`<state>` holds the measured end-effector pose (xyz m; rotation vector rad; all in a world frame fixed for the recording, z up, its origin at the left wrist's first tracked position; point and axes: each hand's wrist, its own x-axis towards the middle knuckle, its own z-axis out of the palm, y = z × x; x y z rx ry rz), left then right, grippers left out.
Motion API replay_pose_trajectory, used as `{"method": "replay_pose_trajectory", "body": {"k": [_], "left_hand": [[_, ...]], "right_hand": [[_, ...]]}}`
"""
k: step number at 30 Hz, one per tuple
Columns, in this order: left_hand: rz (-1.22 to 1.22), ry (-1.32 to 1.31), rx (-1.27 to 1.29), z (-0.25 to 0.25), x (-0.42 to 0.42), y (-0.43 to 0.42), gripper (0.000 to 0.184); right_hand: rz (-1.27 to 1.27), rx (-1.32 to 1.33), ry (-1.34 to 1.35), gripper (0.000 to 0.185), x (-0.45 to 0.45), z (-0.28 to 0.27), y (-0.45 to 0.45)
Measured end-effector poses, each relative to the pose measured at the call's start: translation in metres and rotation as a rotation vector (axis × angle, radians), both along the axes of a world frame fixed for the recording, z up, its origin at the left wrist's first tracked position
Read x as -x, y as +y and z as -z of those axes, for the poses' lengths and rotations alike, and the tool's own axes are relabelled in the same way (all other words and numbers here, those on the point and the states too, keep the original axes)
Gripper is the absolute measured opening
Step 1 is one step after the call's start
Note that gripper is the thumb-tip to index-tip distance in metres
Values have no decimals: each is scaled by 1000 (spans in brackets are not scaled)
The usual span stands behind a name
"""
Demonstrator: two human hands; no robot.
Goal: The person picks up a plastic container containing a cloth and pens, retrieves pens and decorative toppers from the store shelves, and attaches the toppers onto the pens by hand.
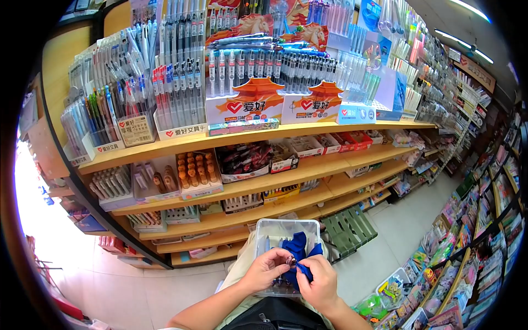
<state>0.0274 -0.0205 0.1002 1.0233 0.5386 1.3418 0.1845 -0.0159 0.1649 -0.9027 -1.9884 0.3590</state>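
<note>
My left hand (268,270) pinches a small, shiny brownish object (291,260) between thumb and fingertips. It is too small to tell its kind, and part of it is hidden by the fingers. Close beside it, my right hand (320,281) is closed on a dark blue cloth (296,246), whose edge touches the small object. The rest of the cloth drapes into a clear plastic box (286,223) on my lap. Several slim pen-like items (268,242) lie in the box, partly covered by the cloth and my hands.
Ahead stands a wooden shelf unit (231,144) packed with pens in display boxes. Lower shelves carry cartons of stationery (245,159). A green slatted folding stool (349,228) stands right of the box. Racks of packaged goods (484,264) line the aisle's right side.
</note>
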Motion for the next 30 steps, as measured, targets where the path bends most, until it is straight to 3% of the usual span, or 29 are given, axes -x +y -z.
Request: {"method": "replay_pose_trajectory", "body": {"k": [11, 17, 30], "left_hand": [[-5, -23, -25, -3, -3, 0, 22], [-53, 155, -71, -1, -3, 1, 20], [-76, 174, -40, 0, -3, 2, 20]], "right_hand": [[-1, 9, -12, 16, 3, 3, -2], [36, -55, -57, 18, 0, 6, -1], [49, -129, -116, 22, 1, 4, -1]]}}
